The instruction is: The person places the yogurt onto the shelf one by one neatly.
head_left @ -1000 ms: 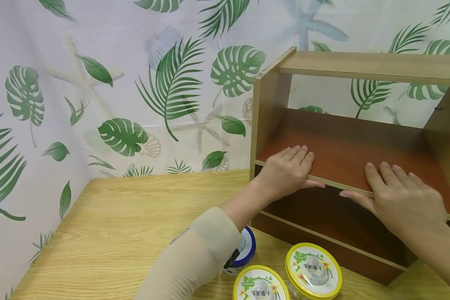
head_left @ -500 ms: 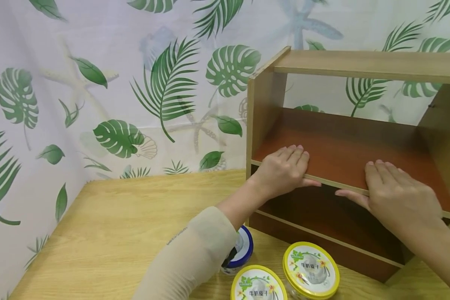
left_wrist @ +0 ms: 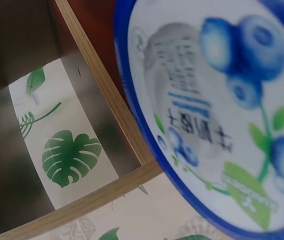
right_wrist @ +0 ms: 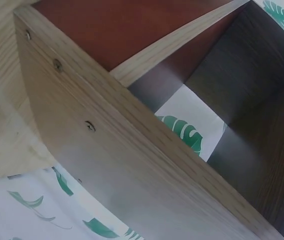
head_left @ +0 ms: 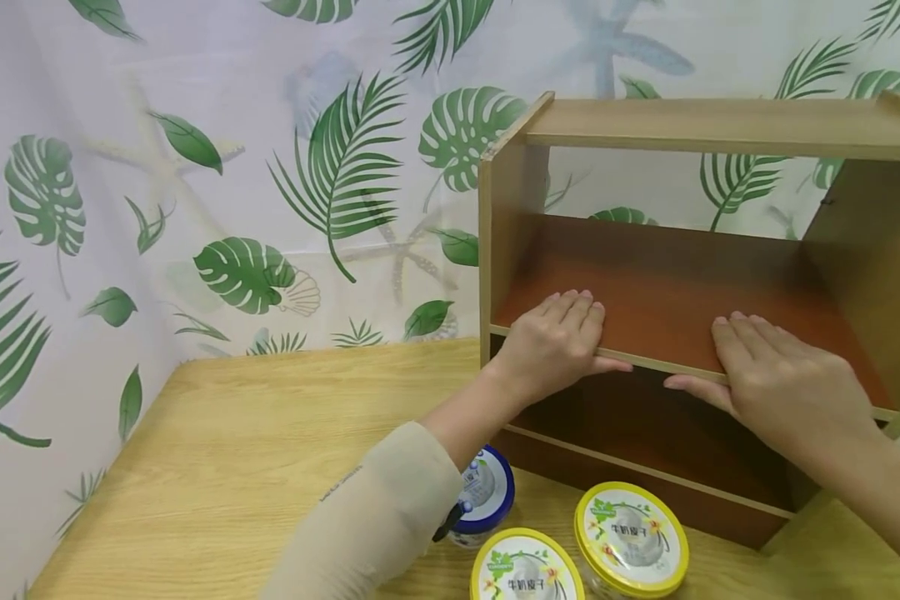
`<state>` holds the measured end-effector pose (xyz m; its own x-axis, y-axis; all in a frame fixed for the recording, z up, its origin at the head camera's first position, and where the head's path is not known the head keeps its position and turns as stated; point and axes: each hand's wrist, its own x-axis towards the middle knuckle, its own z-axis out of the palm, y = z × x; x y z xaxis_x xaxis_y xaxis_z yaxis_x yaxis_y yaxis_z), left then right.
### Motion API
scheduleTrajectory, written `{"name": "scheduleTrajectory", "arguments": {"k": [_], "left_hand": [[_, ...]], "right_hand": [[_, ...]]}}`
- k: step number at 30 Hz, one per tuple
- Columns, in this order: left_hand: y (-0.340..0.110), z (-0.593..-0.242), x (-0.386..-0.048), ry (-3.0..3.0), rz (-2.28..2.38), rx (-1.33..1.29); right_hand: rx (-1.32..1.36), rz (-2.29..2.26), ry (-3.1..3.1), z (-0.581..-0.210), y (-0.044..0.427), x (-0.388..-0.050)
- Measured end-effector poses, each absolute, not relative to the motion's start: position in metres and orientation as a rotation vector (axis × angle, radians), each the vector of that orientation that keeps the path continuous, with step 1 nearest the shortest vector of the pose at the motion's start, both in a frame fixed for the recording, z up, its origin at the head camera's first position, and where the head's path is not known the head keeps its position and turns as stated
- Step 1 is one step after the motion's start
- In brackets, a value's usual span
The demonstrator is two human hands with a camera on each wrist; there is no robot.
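Head cam's showing the left hand point(head_left: 549, 346) and right hand point(head_left: 791, 387) both gripping the shelf point(head_left: 660, 287), right of frame, tubs point(head_left: 632, 537) sitting bottom centre.

Shelf point(head_left: 660, 287) red-brown; cabinet edges point(head_left: 485, 258) tan; lids point(head_left: 632, 537) yellow-rimmed (one blue); backdrop point(head_left: 247, 192) white, green-leafed.

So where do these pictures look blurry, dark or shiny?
Head view: left hand and right hand fairly sharp, the lower compartment of the wooden cabinet in shadow; left wrist view: the blue-rimmed lid soft, whether from focus or movement unclear; right wrist view: a pale sheen on the side panel.
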<state>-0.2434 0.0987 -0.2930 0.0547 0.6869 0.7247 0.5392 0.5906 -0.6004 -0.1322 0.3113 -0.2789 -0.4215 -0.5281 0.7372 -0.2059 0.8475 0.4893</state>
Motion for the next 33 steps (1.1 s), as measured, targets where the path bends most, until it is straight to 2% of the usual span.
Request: {"name": "scheduleTrajectory", "arguments": {"k": [33], "left_hand": [[0.074,-0.291,-0.238,-1.682,0.149,-0.989]], "right_hand": [[0.627,-0.311,-1.912,-0.282,0.298,-0.157]]}}
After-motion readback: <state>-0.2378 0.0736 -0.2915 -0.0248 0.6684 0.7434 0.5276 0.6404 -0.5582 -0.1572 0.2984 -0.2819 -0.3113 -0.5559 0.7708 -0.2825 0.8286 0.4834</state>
